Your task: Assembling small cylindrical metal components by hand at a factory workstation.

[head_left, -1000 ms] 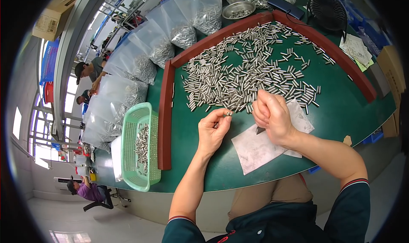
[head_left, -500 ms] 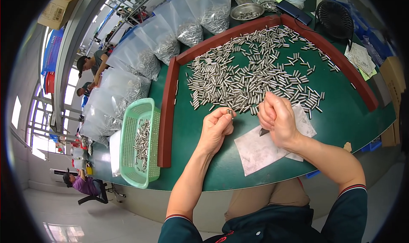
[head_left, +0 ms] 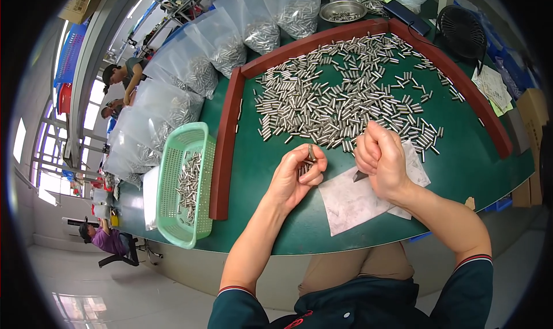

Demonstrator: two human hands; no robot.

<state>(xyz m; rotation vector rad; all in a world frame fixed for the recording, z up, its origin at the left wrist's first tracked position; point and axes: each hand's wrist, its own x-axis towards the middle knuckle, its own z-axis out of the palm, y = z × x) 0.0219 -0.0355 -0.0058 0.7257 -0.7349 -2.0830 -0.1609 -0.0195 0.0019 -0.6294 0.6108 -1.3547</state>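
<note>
The person sat at a green bench (head_left: 461, 173) fenced on its left and far sides by a dark red wooden rail (head_left: 226, 144). The left hand (head_left: 296, 176) was half curled near the bench's near edge, thumb and forefinger pinching one small metal pin (head_left: 311, 152) upright, with a few more pins gathered in the palm. The right hand (head_left: 381, 159) was closed in a fist just beside it, above a sheet of white paper (head_left: 351, 202); a dark tip showed under the fist, but what it gripped could not be told.

A wide heap of pins (head_left: 345, 93) lay spread over the middle and far part of the bench, its nearest pins almost touching the right hand. Beyond the left rail, a green basket (head_left: 173, 173) held a modest layer of pins. Judging by this, the sorting looked early to midway: the basket was only thinly filled, and by far most pins remained on the bench.

Clear bags of pins (head_left: 230, 38) lined the far left edge, and a black fan (head_left: 464, 32) stood at the far right corner.
</note>
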